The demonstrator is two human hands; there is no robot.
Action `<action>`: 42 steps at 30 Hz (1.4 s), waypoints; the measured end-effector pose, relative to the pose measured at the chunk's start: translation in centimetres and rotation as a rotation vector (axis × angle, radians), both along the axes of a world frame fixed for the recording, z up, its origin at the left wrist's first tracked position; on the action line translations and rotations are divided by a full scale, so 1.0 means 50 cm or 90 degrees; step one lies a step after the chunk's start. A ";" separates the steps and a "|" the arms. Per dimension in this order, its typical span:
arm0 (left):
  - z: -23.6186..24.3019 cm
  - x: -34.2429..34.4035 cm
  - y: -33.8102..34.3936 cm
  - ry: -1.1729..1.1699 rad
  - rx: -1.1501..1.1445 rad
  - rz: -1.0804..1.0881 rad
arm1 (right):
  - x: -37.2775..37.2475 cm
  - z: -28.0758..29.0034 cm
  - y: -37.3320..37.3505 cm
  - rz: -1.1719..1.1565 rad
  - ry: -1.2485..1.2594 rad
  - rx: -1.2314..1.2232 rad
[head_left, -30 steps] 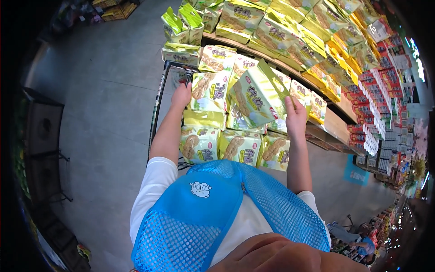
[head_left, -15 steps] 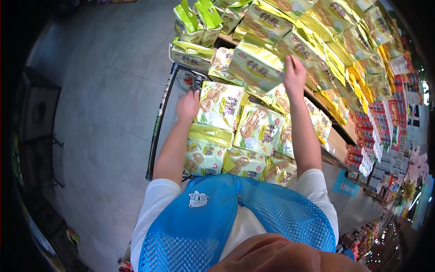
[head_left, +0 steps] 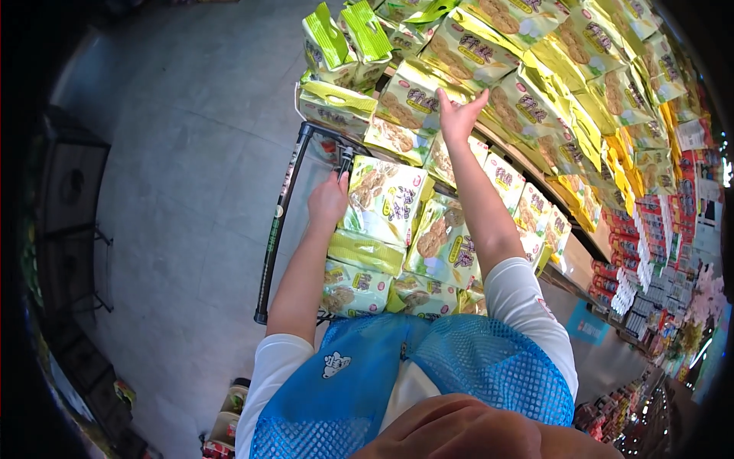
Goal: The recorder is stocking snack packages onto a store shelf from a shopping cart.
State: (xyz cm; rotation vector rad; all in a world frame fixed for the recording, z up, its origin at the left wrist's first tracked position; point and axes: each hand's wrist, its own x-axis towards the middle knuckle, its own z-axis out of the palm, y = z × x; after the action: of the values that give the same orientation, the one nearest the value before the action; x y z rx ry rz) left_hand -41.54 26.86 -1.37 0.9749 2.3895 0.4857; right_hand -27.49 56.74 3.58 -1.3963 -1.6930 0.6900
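My right hand (head_left: pixel 461 118) is at the front of the shelf display, thumb and fingers apart, beside the edge of a pale green cookie bag (head_left: pixel 411 103) with a yellow-green top. That bag stands in the display's front row, and the hand is not wrapped round it. My left hand (head_left: pixel 329 200) is closed round a short black-and-grey rod-shaped handle (head_left: pixel 346 159) inside the corner of a black-framed cart (head_left: pixel 281 206). Close by the left hand, a cookie bag (head_left: pixel 382 200) lies on top of several others in the cart. My right forearm hides part of another cookie bag (head_left: pixel 440 241).
Rows of cookie bags (head_left: pixel 527 107) rise on the shelf ahead and to the right. Two bags with bright green handles (head_left: pixel 367 30) stand at the far corner. Grey floor (head_left: pixel 176 191) stretches leftward to a dark rack (head_left: pixel 73 183). Red packages (head_left: pixel 657 214) fill the far right.
My right hand has moved left and let go of the cookie bag, which now stands in the front row. My left hand keeps its hold; the view has shifted slightly.
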 end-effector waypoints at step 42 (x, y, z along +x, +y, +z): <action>-0.059 -0.155 0.074 0.072 0.152 -0.096 | 0.437 0.004 -0.627 -0.005 0.132 -0.222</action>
State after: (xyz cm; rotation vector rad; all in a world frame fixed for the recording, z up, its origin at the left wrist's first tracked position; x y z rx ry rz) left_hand -49.28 30.56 -4.30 1.3073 2.3705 0.6876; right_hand -5.64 25.38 3.78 -1.5059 -1.4502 1.1268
